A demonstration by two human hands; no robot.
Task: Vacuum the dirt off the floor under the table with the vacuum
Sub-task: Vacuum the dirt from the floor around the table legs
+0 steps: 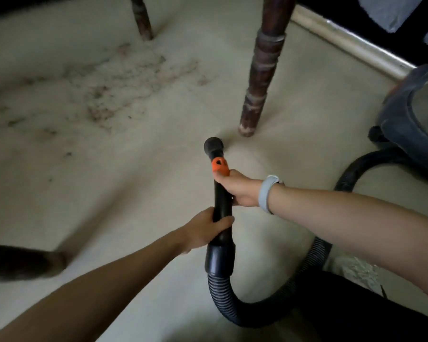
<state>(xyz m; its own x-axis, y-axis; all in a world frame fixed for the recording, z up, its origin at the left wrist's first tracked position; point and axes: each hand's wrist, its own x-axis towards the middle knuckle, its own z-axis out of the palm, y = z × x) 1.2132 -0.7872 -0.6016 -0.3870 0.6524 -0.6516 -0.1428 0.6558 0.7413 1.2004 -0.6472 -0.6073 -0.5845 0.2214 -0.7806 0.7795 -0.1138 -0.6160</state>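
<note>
1. The vacuum's black wand is in both of your hands, low in the middle of the head view, its round nozzle mouth pointing away from you and close above the pale floor.
2. Your right hand grips the wand high up, just below the orange collar; the thumb lies along the tube against that collar and the fingers wrap round the far side, out of sight. A pale blue wristband sits on that wrist.
3. Your left hand holds the wand lower down, just above the wide black cuff; its fingers are curled together round the tube.
4. From the cuff the ribbed hose loops down, right and back up toward the vacuum body, which stands at the right edge near the baseboard.
5. The dirt lies scattered on the floor to the upper left, between the table legs, well apart from the nozzle.
6. The near table leg stands just beyond the nozzle to its right; the far leg is at the top of the view.
7. A dark blurred shape lies at the left edge; you cannot tell what it is.
</note>
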